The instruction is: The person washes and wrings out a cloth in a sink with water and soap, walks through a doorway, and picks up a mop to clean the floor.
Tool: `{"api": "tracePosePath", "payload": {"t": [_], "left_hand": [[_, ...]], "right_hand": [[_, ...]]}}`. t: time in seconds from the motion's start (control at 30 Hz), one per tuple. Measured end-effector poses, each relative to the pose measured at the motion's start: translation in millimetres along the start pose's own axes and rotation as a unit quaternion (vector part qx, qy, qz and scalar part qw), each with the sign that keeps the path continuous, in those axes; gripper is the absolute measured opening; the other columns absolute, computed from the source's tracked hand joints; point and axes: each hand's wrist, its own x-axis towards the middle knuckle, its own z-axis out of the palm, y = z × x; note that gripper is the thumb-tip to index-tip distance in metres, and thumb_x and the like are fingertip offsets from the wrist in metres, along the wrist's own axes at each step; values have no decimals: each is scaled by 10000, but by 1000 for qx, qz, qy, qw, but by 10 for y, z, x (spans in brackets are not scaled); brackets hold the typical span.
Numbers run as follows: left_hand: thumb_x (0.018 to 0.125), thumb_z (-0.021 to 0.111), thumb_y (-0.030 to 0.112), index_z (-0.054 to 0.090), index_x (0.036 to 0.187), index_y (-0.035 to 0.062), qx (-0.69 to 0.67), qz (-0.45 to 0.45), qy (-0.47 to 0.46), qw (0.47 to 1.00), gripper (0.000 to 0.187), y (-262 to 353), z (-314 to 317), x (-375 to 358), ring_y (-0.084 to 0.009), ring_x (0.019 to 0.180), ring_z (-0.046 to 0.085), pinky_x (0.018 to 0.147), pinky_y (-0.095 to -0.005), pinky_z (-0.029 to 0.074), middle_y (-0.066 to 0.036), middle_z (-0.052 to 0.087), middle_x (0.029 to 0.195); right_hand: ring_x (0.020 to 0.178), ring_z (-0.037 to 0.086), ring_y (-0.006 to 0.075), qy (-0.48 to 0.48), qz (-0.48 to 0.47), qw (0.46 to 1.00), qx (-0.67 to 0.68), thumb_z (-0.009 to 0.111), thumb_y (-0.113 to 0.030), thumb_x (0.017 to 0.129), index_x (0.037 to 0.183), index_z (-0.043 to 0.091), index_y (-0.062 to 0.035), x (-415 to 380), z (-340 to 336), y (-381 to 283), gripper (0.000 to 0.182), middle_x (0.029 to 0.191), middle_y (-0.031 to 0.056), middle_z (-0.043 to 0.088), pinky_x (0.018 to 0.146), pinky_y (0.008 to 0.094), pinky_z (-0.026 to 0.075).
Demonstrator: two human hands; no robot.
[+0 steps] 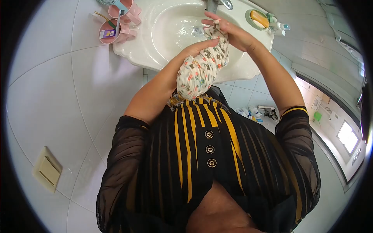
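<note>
A bunched, twisted white cloth with a small floral print [200,73] hangs over the front edge of the white sink [159,29], its thick lower end close to my waist. My left hand [200,46] is closed round the middle of the cloth, its fingers partly hidden by the fabric. At the cloth's narrow upper end, my right hand [232,34] grips it between thumb and palm, with some fingertips stretched out over the basin. Water glistens in the basin under the metal faucet [213,5].
Pink cups [105,34] holding a toothbrush and a tube stand on the sink's left rim. An orange soap bar [259,18] lies in a green dish at the right, beside small bottles [280,27]. A mirror or window frame runs down the right side.
</note>
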Motion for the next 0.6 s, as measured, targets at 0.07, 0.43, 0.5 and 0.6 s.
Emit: {"api": "tracePosePath", "payload": {"t": [0.07, 0.43, 0.5, 0.6], "left_hand": [[769, 667, 293, 583, 1012, 26, 2, -5, -22, 1000, 370, 21, 51, 7, -207, 686, 650, 579, -298, 542, -118, 650, 873], [740, 684, 216, 592, 943, 6, 96, -39, 11, 995, 306, 44, -65, 356, -234, 652, 649, 582, -343, 542, -127, 647, 811], [739, 684, 212, 594, 930, 3, 138, 16, 48, 989, 297, -6, -117, 433, -233, 646, 649, 574, -344, 543, -129, 646, 802], [762, 655, 210, 591, 921, -9, 181, 106, 68, 975, 278, -57, -400, 773, -225, 636, 648, 563, -329, 545, -128, 644, 783]], "right_hand": [[1109, 482, 219, -159, -39, 985, -47, 506, -415, 847, 1382, 252, -78, 10, 44, -208, 681, 1159, 143, 547, 960, 331, 349], [696, 539, 107, -115, -1, 929, -352, 457, -168, 844, 1047, 612, -108, 397, 217, -50, 262, 693, 29, 580, 662, 266, 431], [682, 549, 131, -99, 80, 884, -449, 465, -182, 838, 1009, 621, -104, 433, 283, -5, 245, 676, 53, 595, 670, 282, 435], [776, 576, 194, -69, 128, 874, -464, 489, -237, 843, 1064, 586, -77, 528, 321, 13, 289, 819, 108, 623, 742, 305, 444]]}}
